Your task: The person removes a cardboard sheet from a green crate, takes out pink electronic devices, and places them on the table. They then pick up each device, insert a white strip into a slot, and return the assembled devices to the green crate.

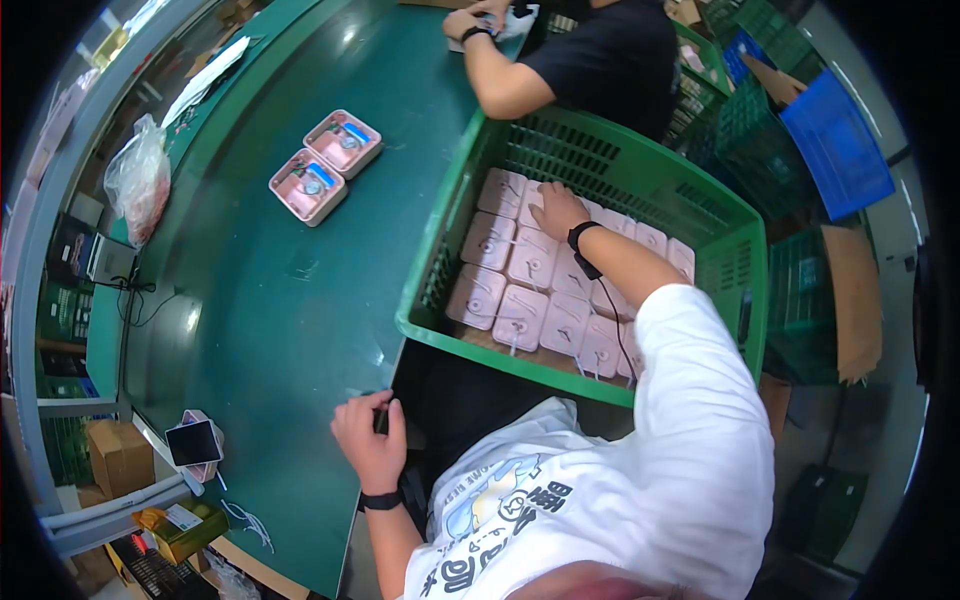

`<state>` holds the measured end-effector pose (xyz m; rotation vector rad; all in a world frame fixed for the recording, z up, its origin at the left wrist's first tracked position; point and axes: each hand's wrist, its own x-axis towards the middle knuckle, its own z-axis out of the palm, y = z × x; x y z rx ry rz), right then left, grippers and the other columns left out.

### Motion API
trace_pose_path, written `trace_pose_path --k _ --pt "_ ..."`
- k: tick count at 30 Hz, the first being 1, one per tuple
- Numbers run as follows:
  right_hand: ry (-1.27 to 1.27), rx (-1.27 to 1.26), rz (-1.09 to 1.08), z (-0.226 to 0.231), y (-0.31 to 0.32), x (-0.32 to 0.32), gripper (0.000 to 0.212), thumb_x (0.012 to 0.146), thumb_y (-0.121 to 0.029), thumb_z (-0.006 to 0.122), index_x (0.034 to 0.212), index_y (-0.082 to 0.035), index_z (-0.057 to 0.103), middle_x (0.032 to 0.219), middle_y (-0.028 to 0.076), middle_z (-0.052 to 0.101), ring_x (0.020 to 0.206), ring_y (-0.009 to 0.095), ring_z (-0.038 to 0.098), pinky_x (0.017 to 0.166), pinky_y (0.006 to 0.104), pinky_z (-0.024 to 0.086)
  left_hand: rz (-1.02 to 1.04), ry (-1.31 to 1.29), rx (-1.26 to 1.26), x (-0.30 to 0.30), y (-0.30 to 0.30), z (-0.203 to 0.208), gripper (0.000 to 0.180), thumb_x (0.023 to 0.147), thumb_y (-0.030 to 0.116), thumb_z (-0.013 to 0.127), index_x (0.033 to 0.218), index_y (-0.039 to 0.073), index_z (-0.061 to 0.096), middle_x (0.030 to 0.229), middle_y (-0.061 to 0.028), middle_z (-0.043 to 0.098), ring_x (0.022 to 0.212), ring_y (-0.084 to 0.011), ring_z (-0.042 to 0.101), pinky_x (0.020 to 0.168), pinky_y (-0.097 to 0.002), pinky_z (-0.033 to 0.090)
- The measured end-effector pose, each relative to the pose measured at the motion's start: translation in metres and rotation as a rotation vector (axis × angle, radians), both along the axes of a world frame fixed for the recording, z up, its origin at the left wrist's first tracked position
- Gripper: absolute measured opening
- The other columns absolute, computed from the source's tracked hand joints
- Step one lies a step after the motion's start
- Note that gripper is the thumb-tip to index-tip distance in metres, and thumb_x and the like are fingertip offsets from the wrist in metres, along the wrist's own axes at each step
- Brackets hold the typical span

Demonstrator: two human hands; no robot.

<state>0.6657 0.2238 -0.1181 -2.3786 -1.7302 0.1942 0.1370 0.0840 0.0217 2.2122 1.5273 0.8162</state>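
Note:
My right hand (562, 212) reaches into a green plastic crate (500, 352), its fingers bent down over a pale pink square box (531, 190) in the far-left part. Part of that box is hidden under the hand. Several like boxes stand in rows around it, such as one pink box (476, 296) by the near-left corner, with thin wires on their tops. My left hand (370, 438) is at the table's near edge, holding nothing I can make out. Its fingers are loosely bent, with the thumb apart from them.
Two open pink boxes (308, 187) with blue parts and wires inside lie on the green table (260, 330). A phone (194, 443) rests near its left edge, by white cords (250, 525). Across the crate, a co-worker (610, 60) leans on the table. Stacked crates and a blue bin (835, 140) stand right.

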Motion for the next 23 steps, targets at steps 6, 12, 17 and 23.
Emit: trace_pose_path --k 6,12,17,23 --pt "-0.176 -0.12 0.042 -0.031 0.048 0.032 0.035 0.105 -0.014 0.064 0.138 -0.007 0.063 0.133 0.024 0.069 0.126 0.046 0.07 0.107 0.0537 0.059 0.035 0.036 0.024 0.01 0.007 -0.001 0.01 0.094 0.014 0.082 0.104 0.014 0.079 0.094 -0.0017 0.07 0.095 -0.0282 0.066 0.089 -0.0441 0.045" --pt "-0.058 -0.113 0.113 -0.029 0.054 0.039 0.023 0.106 -0.012 0.06 0.127 -0.007 0.064 0.131 0.024 0.069 0.127 0.044 0.07 0.105 0.0557 0.058 0.089 0.083 0.004 0.015 0.01 -0.005 0.011 0.088 0.014 0.084 0.096 0.018 0.077 0.085 0.0024 0.066 0.089 -0.026 0.064 0.083 -0.0437 0.043" --pt "-0.083 -0.059 0.132 0.008 0.045 -0.007 0.025 0.105 -0.025 0.064 0.124 -0.009 0.066 0.132 0.02 0.066 0.128 0.041 0.067 0.104 0.0566 0.058 0.083 0.099 0.024 0.015 0.012 -0.005 0.012 0.087 0.015 0.085 0.094 0.019 0.076 0.084 0.0031 0.065 0.087 -0.0255 0.062 0.082 -0.0434 0.043" --pt "-0.135 0.066 0.14 -0.028 0.056 -0.017 0.041 0.102 -0.046 0.075 0.123 -0.011 0.066 0.128 0.019 0.061 0.124 0.04 0.063 0.098 0.0605 0.056 0.077 0.094 0.04 0.018 0.013 -0.005 0.012 0.089 0.014 0.084 0.094 0.018 0.073 0.084 0.0014 0.064 0.085 -0.0284 0.062 0.079 -0.0462 0.042"
